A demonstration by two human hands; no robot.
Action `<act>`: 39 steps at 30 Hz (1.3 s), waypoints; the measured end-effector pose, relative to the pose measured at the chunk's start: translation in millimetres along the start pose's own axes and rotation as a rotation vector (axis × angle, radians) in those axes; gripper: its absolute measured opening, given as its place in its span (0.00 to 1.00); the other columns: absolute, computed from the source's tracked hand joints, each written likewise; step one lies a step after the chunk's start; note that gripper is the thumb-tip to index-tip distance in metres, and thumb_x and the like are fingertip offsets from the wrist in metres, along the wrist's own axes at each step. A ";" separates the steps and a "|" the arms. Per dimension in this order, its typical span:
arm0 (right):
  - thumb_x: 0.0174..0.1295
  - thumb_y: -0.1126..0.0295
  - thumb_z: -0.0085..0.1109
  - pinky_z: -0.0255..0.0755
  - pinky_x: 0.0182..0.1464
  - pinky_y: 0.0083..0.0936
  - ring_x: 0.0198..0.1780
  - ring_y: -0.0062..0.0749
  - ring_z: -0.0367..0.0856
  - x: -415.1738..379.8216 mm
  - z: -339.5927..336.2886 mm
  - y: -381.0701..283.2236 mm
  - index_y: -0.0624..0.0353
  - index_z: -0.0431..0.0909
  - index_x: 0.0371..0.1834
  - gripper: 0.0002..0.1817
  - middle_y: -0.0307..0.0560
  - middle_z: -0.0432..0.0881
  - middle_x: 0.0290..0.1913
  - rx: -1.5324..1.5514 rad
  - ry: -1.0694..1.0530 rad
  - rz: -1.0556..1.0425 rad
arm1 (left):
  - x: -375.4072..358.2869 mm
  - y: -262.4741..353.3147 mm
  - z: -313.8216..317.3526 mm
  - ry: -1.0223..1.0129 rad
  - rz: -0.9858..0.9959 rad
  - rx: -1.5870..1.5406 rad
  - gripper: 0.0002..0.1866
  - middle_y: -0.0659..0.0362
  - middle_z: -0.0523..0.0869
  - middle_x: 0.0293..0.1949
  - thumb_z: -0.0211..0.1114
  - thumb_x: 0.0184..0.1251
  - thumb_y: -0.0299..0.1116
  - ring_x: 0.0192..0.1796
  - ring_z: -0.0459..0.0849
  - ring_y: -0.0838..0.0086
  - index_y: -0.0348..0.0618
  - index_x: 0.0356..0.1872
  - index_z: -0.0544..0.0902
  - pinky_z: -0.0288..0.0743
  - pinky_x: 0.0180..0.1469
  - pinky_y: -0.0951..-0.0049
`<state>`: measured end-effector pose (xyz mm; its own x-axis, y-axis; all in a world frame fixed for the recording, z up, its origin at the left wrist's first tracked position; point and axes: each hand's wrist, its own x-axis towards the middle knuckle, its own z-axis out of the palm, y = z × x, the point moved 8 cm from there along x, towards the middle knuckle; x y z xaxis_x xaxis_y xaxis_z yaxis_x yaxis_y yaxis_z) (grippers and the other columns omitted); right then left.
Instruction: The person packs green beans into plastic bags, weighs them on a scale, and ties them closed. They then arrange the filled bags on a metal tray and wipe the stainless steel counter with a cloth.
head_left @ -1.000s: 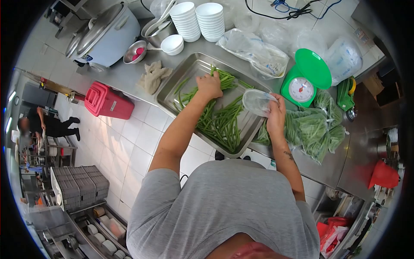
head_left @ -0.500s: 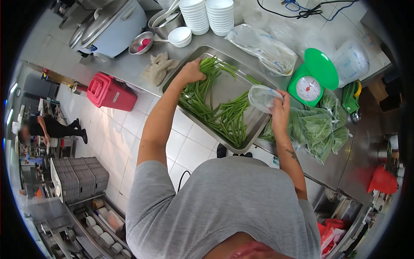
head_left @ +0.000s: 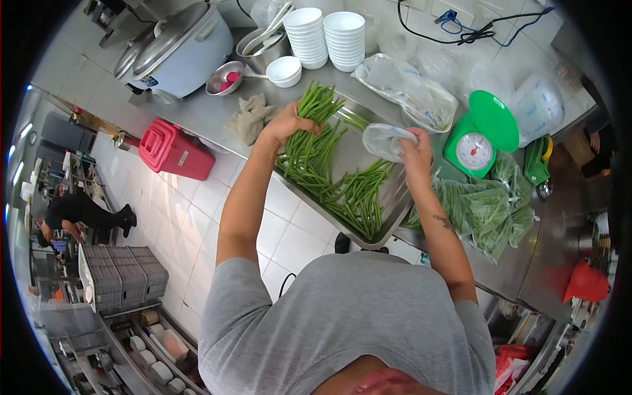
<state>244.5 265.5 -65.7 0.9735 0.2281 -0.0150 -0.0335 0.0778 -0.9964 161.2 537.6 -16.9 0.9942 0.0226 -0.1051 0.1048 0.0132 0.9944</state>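
Note:
My left hand (head_left: pixel 289 126) is closed round a bunch of cut green beans (head_left: pixel 318 104) at the tray's far left side. More green beans (head_left: pixel 361 201) lie in a loose heap along the near side of the metal tray (head_left: pixel 397 220). Over the tray's right part, my right hand (head_left: pixel 417 155) grips a clear plastic bag (head_left: pixel 382 141) by its edge. The bag's mouth looks spread, and I see nothing in it. Filled bags of green vegetables (head_left: pixel 484 209) lie just right of my right forearm.
Behind those bags stands a green scale (head_left: pixel 475 151). Stacked white bowls (head_left: pixel 306 38), a cloth (head_left: pixel 250 118) and a large pot (head_left: pixel 187 56) line the counter's back and left. A red bin (head_left: pixel 174 150) is on the floor. Another person (head_left: pixel 82 214) bends at far left.
My left hand has raised the bunch of beans a little and moved it right. My right hand has brought the plastic bag slightly left, closer to the bunch. The person at left has bent over.

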 end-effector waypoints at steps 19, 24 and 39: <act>0.55 0.66 0.58 0.72 0.21 0.35 0.21 0.28 0.72 35.6 91.2 48.3 0.55 0.79 0.38 0.09 0.40 0.74 0.27 0.279 -0.230 0.523 | 23.7 -60.9 39.2 0.037 -0.219 0.904 0.37 0.44 0.85 0.40 0.64 0.40 0.32 0.44 0.85 0.56 0.43 0.61 0.72 0.77 0.46 0.64; 0.54 0.66 0.58 0.74 0.29 0.40 0.26 0.43 0.77 48.6 104.2 16.7 0.52 0.79 0.47 0.16 0.48 0.74 0.30 -0.462 -0.298 -0.129 | 16.1 -53.6 55.1 0.134 -0.283 1.220 0.32 0.48 0.86 0.42 0.61 0.43 0.34 0.46 0.84 0.51 0.51 0.59 0.74 0.77 0.48 0.59; 0.65 0.68 0.56 0.64 0.33 0.22 0.31 0.22 0.70 -23.8 131.6 17.3 0.60 0.70 0.44 0.10 0.38 0.70 0.29 0.191 -0.338 -0.047 | -8.2 -65.6 38.4 0.265 -0.392 -0.780 0.10 0.51 0.81 0.26 0.62 0.47 0.21 0.24 0.81 0.64 0.28 0.33 0.78 0.77 0.26 0.67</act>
<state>191.0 389.1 -71.6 0.8465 0.5247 0.0905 -0.0632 0.2679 -0.9614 147.2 498.1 -80.9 0.8426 0.1023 -0.5287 0.2920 0.7381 0.6082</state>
